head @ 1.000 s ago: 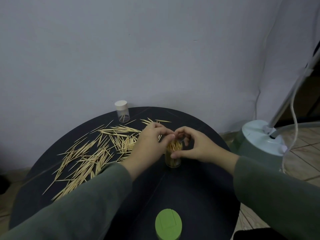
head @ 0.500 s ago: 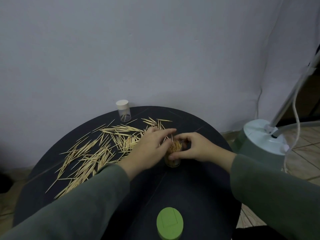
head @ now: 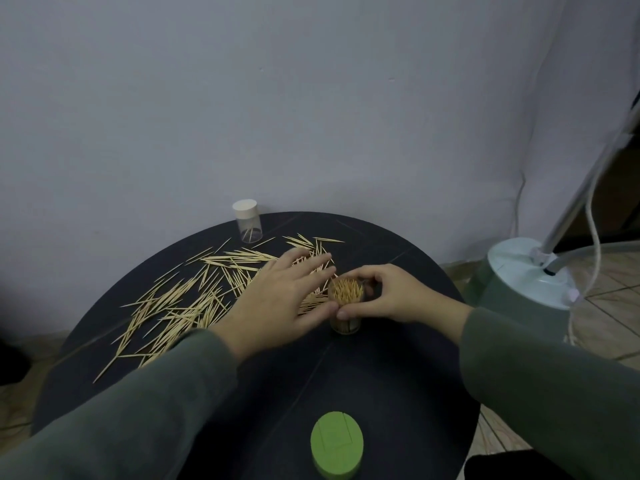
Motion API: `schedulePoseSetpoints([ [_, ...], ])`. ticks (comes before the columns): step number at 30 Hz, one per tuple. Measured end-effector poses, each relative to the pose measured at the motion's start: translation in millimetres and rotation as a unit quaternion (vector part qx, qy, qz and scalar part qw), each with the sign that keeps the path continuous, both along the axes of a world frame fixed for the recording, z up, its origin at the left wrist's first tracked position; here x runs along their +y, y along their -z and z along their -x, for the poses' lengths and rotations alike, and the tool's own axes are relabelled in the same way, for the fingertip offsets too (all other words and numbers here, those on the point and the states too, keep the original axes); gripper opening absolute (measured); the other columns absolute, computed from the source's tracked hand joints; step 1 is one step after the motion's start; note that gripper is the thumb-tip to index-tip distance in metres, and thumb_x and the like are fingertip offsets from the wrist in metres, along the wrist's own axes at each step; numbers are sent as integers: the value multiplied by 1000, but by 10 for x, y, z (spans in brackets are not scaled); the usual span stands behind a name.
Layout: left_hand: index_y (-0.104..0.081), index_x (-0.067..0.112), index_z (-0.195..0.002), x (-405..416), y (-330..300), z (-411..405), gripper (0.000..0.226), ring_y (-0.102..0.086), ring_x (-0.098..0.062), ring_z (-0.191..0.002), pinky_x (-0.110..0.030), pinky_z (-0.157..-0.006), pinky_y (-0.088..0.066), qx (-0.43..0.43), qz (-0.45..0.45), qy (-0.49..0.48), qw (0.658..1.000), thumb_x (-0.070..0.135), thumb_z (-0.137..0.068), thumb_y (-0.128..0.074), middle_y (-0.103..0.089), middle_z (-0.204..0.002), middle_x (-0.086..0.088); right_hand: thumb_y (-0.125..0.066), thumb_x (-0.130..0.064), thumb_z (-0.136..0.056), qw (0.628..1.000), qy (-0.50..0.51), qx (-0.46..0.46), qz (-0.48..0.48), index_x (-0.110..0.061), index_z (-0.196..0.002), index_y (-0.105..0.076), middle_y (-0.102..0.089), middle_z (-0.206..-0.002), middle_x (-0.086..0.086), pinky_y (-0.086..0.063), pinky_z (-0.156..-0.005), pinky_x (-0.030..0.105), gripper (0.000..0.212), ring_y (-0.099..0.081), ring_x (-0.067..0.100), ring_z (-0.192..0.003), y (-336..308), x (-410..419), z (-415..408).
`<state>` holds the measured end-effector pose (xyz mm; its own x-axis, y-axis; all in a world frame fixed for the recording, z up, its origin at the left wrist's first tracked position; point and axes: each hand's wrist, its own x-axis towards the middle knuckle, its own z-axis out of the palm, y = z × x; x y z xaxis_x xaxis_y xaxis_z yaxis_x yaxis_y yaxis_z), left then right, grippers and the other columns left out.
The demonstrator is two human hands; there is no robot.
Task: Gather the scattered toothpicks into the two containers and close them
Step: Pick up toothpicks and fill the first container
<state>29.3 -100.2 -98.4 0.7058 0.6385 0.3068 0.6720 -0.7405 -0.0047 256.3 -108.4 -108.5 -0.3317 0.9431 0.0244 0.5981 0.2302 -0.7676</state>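
Observation:
Many scattered toothpicks lie across the left half of the round black table. An open clear container, packed with upright toothpicks, stands near the middle. My right hand curls its fingers and thumb round that container's rim. My left hand lies flat with straight fingers over the toothpicks just left of it, thumb tip beside the container. A second clear container with a white lid stands at the table's far edge, a few toothpicks inside. A green lid sits at the near edge.
A pale wall rises right behind the table. To the right on the tiled floor stands a round light-blue base with a slanted pole and white cable.
My left hand has left the container's top and moved left, spreading flat over the loose toothpicks. The toothpicks in the container now sit lower and level. My right hand stays on the container.

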Motion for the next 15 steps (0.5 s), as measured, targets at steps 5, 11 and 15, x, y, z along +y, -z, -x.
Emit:
schedulePoseSetpoints([
  [5, -45, 31, -143, -65, 15, -74, 70, -25, -20, -144, -46, -112, -31, 41, 11, 19, 999, 70, -91, -18, -34, -154, 10, -79, -42, -74, 999, -2, -25, -22, -39, -113, -60, -68, -99, -12, -56, -79, 32, 43, -64, 15, -92, 6, 9, 4],
  [11, -43, 34, -144, -70, 8, -109, 70, -26, -24, -143, -49, -111, -31, 47, -2, 19, 999, 71, -91, -15, -31, -156, 6, -77, -52, -69, 999, -2, -27, -27, -47, -103, -60, -69, -98, -2, -56, -80, 44, 39, -64, 25, -91, -12, -11, 23],
  [15, -38, 35, -146, -50, 15, -77, 70, -24, -22, -144, -47, -112, -29, 40, 0, 12, 999, 71, -91, -15, -29, -157, 7, -74, -61, -65, 999, 5, -45, -24, -47, -109, -58, -67, -101, -9, -54, -82, 47, 49, -63, 17, -91, 6, 11, 23],
])
